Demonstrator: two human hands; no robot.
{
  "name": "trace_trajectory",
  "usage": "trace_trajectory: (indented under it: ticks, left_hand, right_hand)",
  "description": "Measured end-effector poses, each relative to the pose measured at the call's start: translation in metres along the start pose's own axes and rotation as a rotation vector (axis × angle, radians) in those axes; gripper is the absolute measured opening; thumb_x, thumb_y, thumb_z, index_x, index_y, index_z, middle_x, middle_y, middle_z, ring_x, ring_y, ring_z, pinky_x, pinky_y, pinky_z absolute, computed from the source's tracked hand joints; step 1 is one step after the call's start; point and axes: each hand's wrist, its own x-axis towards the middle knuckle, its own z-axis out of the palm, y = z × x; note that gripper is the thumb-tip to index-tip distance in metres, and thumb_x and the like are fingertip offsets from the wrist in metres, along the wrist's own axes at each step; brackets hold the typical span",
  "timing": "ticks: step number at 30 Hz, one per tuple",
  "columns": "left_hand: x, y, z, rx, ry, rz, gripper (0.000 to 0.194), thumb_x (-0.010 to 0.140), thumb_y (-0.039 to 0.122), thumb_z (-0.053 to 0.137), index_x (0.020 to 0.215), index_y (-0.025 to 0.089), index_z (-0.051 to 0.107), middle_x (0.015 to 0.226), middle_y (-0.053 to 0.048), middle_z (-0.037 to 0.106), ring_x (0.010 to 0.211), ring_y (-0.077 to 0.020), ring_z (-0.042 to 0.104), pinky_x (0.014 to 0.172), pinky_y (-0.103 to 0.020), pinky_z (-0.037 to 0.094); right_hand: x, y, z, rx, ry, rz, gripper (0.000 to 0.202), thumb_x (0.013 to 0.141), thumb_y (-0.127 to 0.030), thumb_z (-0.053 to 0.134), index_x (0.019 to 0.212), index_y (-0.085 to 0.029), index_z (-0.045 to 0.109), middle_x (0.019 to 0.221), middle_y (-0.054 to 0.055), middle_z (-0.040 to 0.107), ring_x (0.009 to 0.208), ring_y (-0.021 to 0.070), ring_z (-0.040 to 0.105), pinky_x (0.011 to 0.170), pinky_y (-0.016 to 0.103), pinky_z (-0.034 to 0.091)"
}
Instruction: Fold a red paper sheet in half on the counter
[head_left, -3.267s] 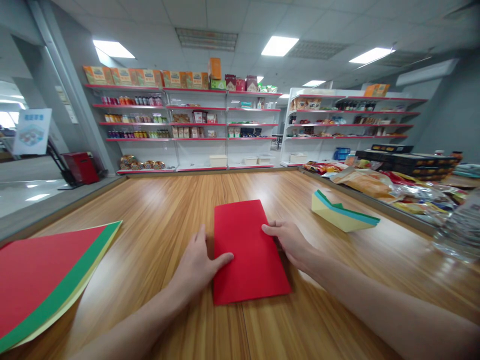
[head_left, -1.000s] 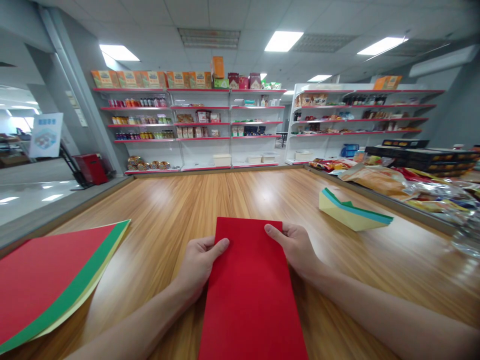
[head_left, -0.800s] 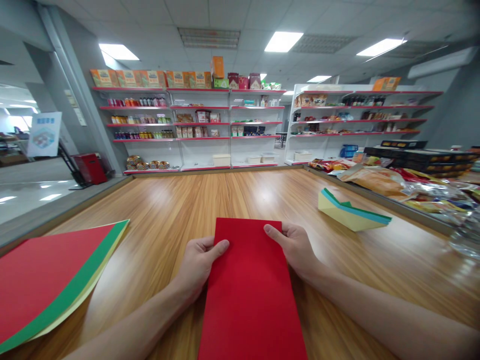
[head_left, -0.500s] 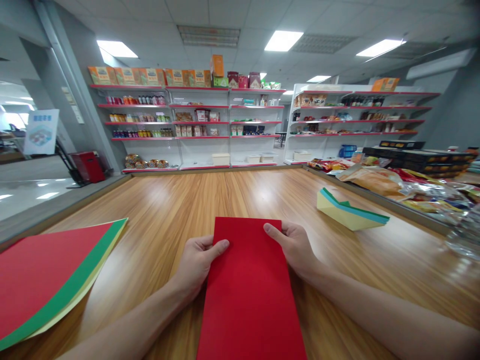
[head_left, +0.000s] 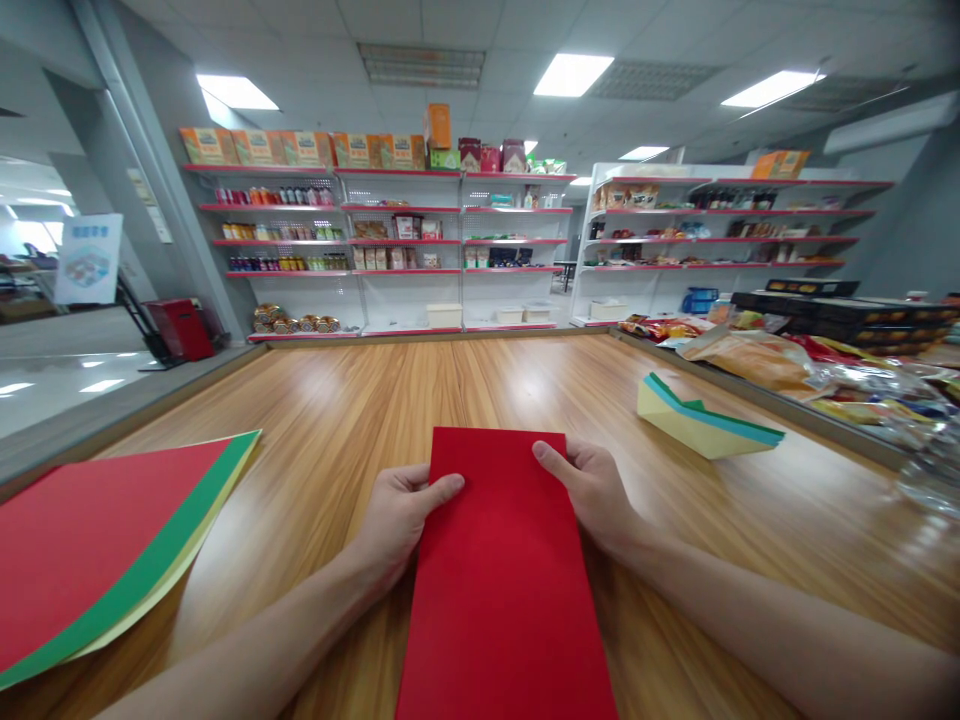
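Both hands grip a long red sheet of paper [head_left: 504, 580] in front of me, its near end running out of view at the bottom. My left hand [head_left: 405, 515] is closed on its left edge, thumb on top and fingers behind. At the upper right corner my right hand [head_left: 596, 490] pinches the sheet the same way, fingertips hidden beneath. To the right a folded paper boat [head_left: 701, 425] in pale yellow, blue and green stands on the wooden table. On the left lies a stack of coloured paper [head_left: 112, 540], red over green over pale yellow.
The wooden table [head_left: 337, 400] has a raised edge. Packaged snacks [head_left: 757, 365] and black boxes [head_left: 840, 315] lie beyond its right edge, with clear plastic [head_left: 934, 475] nearer. Stocked shelves [head_left: 405, 240] line the back; a sign [head_left: 88, 258] stands left.
The view has shifted very slightly. Both hands keep the same hold on the red paper, and nothing else has visibly moved.
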Motion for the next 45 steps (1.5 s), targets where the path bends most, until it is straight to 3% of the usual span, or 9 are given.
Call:
trace_trajectory:
  ticks: [5, 11, 15, 19, 26, 33, 45]
  left_hand:
    - [0.003, 0.0, 0.0, -0.039, 0.017, -0.002, 0.027, 0.071, 0.025, 0.076, 0.092, 0.01, 0.071, 0.086, -0.013, 0.074, 0.074, -0.0242, 0.07, 0.073, -0.036, 0.056]
    - [-0.001, -0.004, -0.001, -0.022, -0.15, -0.204, 0.029, 0.069, 0.031, 0.077, 0.081, 0.005, 0.071, 0.081, -0.017, 0.073, 0.069, -0.023, 0.069, 0.068, -0.032, 0.054]
    - [0.002, -0.004, -0.003, -0.018, -0.075, -0.135, 0.029, 0.069, 0.028, 0.077, 0.085, 0.005, 0.072, 0.081, -0.016, 0.073, 0.068, -0.0229, 0.069, 0.067, -0.032, 0.054]
    - [0.008, -0.001, -0.007, -0.055, 0.012, -0.065, 0.027, 0.073, 0.027, 0.075, 0.091, 0.007, 0.071, 0.085, -0.015, 0.073, 0.072, -0.023, 0.07, 0.071, -0.033, 0.055]
    - [0.001, -0.003, -0.005, -0.05, -0.174, -0.21, 0.031, 0.069, 0.029, 0.077, 0.088, 0.005, 0.071, 0.088, -0.019, 0.073, 0.078, -0.0276, 0.07, 0.076, -0.039, 0.055]
    - [0.006, -0.002, -0.008, -0.068, -0.084, -0.132, 0.029, 0.071, 0.028, 0.076, 0.089, 0.006, 0.071, 0.085, -0.016, 0.073, 0.076, -0.026, 0.07, 0.074, -0.037, 0.055]
    - [0.003, -0.001, -0.006, -0.077, -0.24, -0.185, 0.024, 0.082, 0.024, 0.065, 0.094, 0.004, 0.071, 0.092, -0.018, 0.072, 0.09, -0.0262, 0.068, 0.082, -0.036, 0.054]
  right_hand:
    - [-0.001, -0.002, 0.002, 0.032, -0.01, 0.057, 0.032, 0.077, -0.048, 0.067, 0.074, -0.016, 0.069, 0.07, 0.006, 0.069, 0.058, 0.0199, 0.064, 0.054, 0.031, 0.051]
    - [0.004, -0.003, -0.001, 0.172, 0.049, 0.111, 0.034, 0.075, -0.049, 0.069, 0.087, -0.018, 0.071, 0.079, 0.008, 0.072, 0.068, 0.0257, 0.068, 0.058, 0.035, 0.054]
    - [0.005, 0.003, -0.002, 0.142, 0.012, 0.139, 0.036, 0.077, -0.049, 0.066, 0.087, -0.015, 0.07, 0.076, 0.008, 0.072, 0.065, 0.0232, 0.067, 0.057, 0.033, 0.053]
    - [0.003, 0.008, -0.001, 0.071, -0.084, 0.239, 0.038, 0.076, -0.05, 0.067, 0.071, -0.012, 0.067, 0.067, 0.008, 0.07, 0.059, 0.0209, 0.066, 0.054, 0.03, 0.052]
    - [0.006, 0.007, -0.002, 0.13, 0.019, 0.2, 0.039, 0.074, -0.053, 0.067, 0.073, -0.014, 0.068, 0.072, 0.009, 0.072, 0.061, 0.0226, 0.067, 0.06, 0.034, 0.054]
    - [0.002, 0.005, 0.0, 0.073, -0.137, 0.278, 0.033, 0.076, -0.046, 0.069, 0.079, -0.013, 0.071, 0.077, 0.01, 0.073, 0.068, 0.0225, 0.068, 0.067, 0.035, 0.055]
    - [0.005, 0.007, -0.002, 0.122, -0.008, 0.192, 0.03, 0.075, -0.044, 0.07, 0.075, -0.014, 0.069, 0.077, 0.01, 0.072, 0.066, 0.0233, 0.068, 0.065, 0.038, 0.056]
